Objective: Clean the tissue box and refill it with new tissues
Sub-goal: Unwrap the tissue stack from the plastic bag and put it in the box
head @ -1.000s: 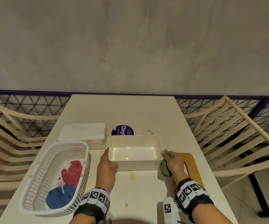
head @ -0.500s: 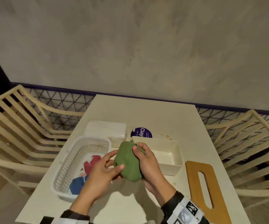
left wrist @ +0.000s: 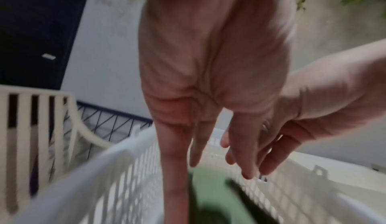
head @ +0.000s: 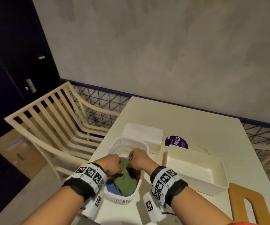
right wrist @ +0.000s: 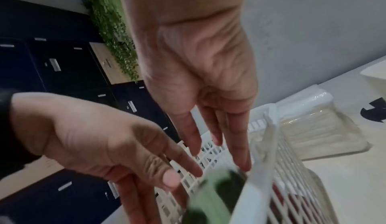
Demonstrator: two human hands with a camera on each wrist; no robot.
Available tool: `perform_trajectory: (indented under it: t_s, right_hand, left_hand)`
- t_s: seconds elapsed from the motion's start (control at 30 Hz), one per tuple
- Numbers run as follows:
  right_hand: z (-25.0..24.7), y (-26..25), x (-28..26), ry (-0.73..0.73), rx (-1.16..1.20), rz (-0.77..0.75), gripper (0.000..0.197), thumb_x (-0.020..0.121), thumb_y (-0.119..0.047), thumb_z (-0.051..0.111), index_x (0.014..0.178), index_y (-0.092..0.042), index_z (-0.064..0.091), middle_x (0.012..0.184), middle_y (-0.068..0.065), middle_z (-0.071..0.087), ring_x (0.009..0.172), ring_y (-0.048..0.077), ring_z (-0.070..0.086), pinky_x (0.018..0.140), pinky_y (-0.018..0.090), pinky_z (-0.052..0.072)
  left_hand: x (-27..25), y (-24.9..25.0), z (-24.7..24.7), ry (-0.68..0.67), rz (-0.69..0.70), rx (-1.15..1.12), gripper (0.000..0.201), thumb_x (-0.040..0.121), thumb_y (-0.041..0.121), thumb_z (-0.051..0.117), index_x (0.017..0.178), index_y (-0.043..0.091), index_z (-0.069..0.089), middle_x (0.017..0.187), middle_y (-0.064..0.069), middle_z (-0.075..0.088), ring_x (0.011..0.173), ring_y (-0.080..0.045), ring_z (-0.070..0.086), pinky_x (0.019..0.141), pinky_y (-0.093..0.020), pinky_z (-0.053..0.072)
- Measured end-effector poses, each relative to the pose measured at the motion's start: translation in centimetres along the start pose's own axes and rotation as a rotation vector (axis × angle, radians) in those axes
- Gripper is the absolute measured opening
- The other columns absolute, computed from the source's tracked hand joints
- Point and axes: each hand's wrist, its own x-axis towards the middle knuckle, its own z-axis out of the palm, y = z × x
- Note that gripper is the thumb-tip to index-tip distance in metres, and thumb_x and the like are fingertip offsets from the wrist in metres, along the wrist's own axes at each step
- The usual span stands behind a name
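The green cloth (head: 126,181) lies in the white mesh basket (head: 126,140), on top of a blue cloth (head: 111,187). Both hands hover over it. My left hand (head: 113,164) and right hand (head: 137,159) point straight fingers down at the cloth. In the left wrist view the left hand (left wrist: 208,145) is just above the green cloth (left wrist: 213,194). In the right wrist view the right hand (right wrist: 219,136) reaches the green cloth (right wrist: 208,197) with its fingertips. The cream tissue box (head: 196,184) stands open to the right. A wrapped pack of white tissues (head: 142,132) lies behind the basket.
The wooden lid with a slot (head: 244,202) lies at the table's near right. A purple sticker (head: 176,142) is behind the box. A cream slatted chair (head: 49,119) stands left of the table, with dark lockers beyond it.
The green cloth went from the right of the box, through both hands, down into the basket. My head turned left. Both hands now have straight fingers over the cloth.
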Motion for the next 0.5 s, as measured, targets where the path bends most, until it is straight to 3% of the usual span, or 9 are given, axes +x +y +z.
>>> perform_trajectory:
  t_s: [0.07, 0.17, 0.23, 0.33, 0.4, 0.43, 0.5]
  right_hand:
    - [-0.6, 0.9, 0.9, 0.063, 0.167, 0.004, 0.029, 0.085, -0.01, 0.061, 0.114, -0.008, 0.061, 0.12, 0.011, 0.061, 0.109, 0.024, 0.056, 0.084, 0.022, 0.042]
    - [-2.9, 2.4, 1.9, 0.334, 0.501, 0.011, 0.024, 0.085, 0.002, 0.054, 0.1, -0.01, 0.068, 0.101, 0.006, 0.068, 0.09, 0.016, 0.061, 0.077, 0.019, 0.044]
    - [-4.5, 4.1, 3.0, 0.501, 0.678, 0.082, 0.027, 0.084, 0.006, 0.05, 0.09, -0.013, 0.068, 0.09, 0.002, 0.065, 0.08, 0.013, 0.059, 0.069, 0.018, 0.044]
    - [-5.8, 7.3, 5.7, 0.637, 0.795, 0.251, 0.024, 0.082, 0.005, 0.052, 0.091, -0.013, 0.065, 0.09, 0.003, 0.063, 0.07, 0.014, 0.056, 0.061, 0.022, 0.044]
    - [-6.2, 8.6, 7.7, 0.617, 0.771, 0.366, 0.03, 0.081, -0.001, 0.056, 0.109, -0.01, 0.061, 0.101, 0.01, 0.062, 0.08, 0.022, 0.061, 0.068, 0.03, 0.05]
    - [-6.3, 9.1, 8.6, 0.569, 0.74, 0.425, 0.043, 0.08, -0.005, 0.059, 0.123, -0.01, 0.052, 0.113, 0.014, 0.059, 0.094, 0.027, 0.06, 0.078, 0.034, 0.052]
    - [-6.2, 9.4, 9.9, 0.417, 0.634, 0.525, 0.077, 0.081, -0.018, 0.065, 0.143, -0.009, 0.021, 0.142, 0.021, 0.034, 0.124, 0.036, 0.042, 0.101, 0.043, 0.041]
  left_hand:
    - [1.3, 0.0, -0.8, -0.02, -0.02, 0.019, 0.061, 0.086, 0.041, 0.059, 0.133, 0.006, 0.046, 0.134, -0.014, 0.054, 0.114, -0.026, 0.056, 0.091, -0.03, 0.047]
    - [3.6, 0.6, -3.7, 0.062, 0.004, -0.117, 0.07, 0.087, 0.042, 0.059, 0.143, 0.009, 0.032, 0.147, -0.011, 0.041, 0.115, -0.024, 0.054, 0.086, -0.027, 0.047]
    - [5.1, 1.3, -6.1, 0.133, 0.005, -0.156, 0.072, 0.088, 0.042, 0.057, 0.144, 0.009, 0.028, 0.151, -0.01, 0.034, 0.132, -0.025, 0.041, 0.102, -0.03, 0.036]
    - [8.3, 2.0, -8.8, 0.221, -0.011, -0.261, 0.085, 0.083, 0.056, 0.054, 0.145, 0.007, 0.022, 0.151, -0.012, 0.033, 0.137, -0.029, 0.034, 0.11, -0.036, 0.031]
    - [11.4, 2.2, -9.7, 0.261, -0.047, -0.277, 0.11, 0.065, 0.081, 0.043, 0.146, 0.011, 0.017, 0.15, -0.013, 0.036, 0.133, -0.032, 0.038, 0.107, -0.046, 0.035]
    - [13.0, 2.1, -9.9, 0.252, -0.083, -0.26, 0.114, 0.062, 0.086, 0.038, 0.146, 0.012, 0.016, 0.149, -0.014, 0.036, 0.132, -0.033, 0.039, 0.105, -0.048, 0.037]
    - [14.4, 2.4, -10.5, 0.201, -0.155, -0.209, 0.102, 0.076, 0.077, 0.038, 0.144, 0.004, 0.017, 0.148, -0.016, 0.036, 0.132, -0.035, 0.039, 0.106, -0.045, 0.036]
